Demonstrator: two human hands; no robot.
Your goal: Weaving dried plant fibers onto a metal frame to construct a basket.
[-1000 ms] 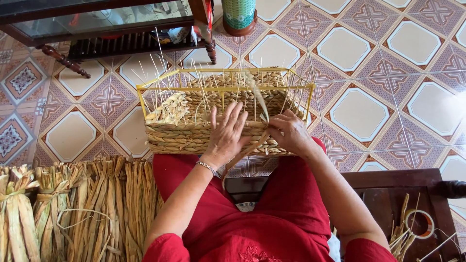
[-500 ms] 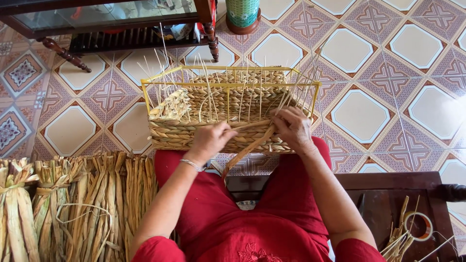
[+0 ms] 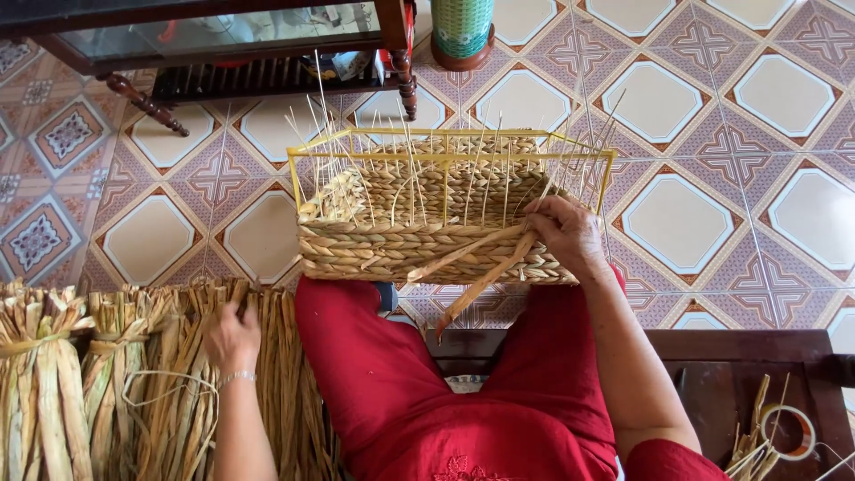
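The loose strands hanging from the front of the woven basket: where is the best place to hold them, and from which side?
Probably best near their upper ends, at the basket's front wall, coming from the right, where the right hand already holds them. The two loose strands slope down-left towards the red lap, free ends dangling, so a grip there gives little control. The left hand rests on the dried reed bundles.

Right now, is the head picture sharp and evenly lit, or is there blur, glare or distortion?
Head view: soft, even daylight, no hard shadows; the woven basket and right hand are sharp; the left hand on the dried reed bundles is slightly soft; the glass tabletop shows reflections; tile lines bend slightly toward the edges.
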